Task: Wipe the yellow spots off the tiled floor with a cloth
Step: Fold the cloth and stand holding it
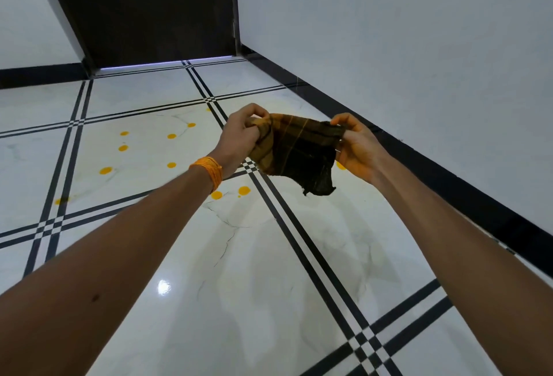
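– both hands grip one cloth (299, 151) up in the air. the left hand (242, 133) bunches one top corner between curled fingers and thumb, and the right hand (357, 148) pinches the other top corner with thumb and fingertips.

– how does the cloth hang?

– it is spread between the two hands. it is dark with brown-yellow check lines, and its ragged lower edge hangs free above the tiled floor (254, 271), touching no tile.

– where are the yellow spots (106, 170) from there?

– on the floor, below the cloth and mostly to its left. most are scattered over one tile left of the left hand, toward the far edge of the floor. two more lie just under the left wrist, beside a crossing of black stripes. one shows partly behind the right palm, near the right edge of the floor. a paler smear (61, 200) sits toward the left edge.

– what else is there?

– an orange thread band (209, 170) is around the left wrist. a dark door (143, 7) stands at the far edge of the floor, and black skirting (419, 163) runs along the right edge.
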Motion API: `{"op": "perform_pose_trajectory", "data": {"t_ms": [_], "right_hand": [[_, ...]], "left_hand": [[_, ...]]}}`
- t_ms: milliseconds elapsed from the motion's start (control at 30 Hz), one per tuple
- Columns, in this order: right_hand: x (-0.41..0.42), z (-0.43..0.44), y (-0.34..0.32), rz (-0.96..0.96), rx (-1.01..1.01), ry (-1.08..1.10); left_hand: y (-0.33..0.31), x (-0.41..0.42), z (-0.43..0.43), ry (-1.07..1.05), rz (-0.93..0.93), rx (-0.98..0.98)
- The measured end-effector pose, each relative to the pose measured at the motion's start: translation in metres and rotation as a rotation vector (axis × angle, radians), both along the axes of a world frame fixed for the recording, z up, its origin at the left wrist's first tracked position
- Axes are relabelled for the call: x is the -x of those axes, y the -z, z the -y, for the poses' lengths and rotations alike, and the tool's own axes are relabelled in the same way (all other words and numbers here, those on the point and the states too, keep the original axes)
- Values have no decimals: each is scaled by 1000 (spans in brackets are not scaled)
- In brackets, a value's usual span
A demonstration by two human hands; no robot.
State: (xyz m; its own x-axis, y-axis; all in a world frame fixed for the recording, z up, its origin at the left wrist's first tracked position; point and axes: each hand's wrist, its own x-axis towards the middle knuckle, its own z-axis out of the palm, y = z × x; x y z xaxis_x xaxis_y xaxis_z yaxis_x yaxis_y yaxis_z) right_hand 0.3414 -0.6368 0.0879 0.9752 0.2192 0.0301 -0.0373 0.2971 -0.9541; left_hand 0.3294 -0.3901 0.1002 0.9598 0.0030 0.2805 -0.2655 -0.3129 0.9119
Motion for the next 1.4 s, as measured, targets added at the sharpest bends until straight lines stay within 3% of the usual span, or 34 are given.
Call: {"op": "perform_pose_trajectory", "data": {"t_ms": [167, 300, 367, 500, 600, 733, 1000, 1200, 1300, 1400], "right_hand": [[-3, 9, -2, -35, 24, -48], [-3, 12, 4, 17, 115, 53], [0, 11, 7, 25, 189, 60], [-1, 7, 18, -43, 89, 94], [1, 0, 28, -97, 144, 82], [7, -3, 34, -177, 26, 101], [17, -9, 21, -234, -63, -57], [20, -13, 22, -482, 60, -83], [23, -9, 26, -612, -5, 1], [24, -2, 34, -624, -137, 68]], "left_hand": [[-2, 6, -1, 129, 20, -81], [-11, 9, -1, 222, 147, -387], [-15, 13, 2, 261, 154, -396], [-17, 11, -3, 257, 47, -147], [-13, 10, -7, 224, 28, -167], [-4, 3, -8, 160, 46, -135], [10, 12, 0, 160, -236, 58], [24, 20, 10, 110, -733, 514], [30, 23, 6, 20, -837, 758], [29, 19, 0, 35, -865, 848]]}}
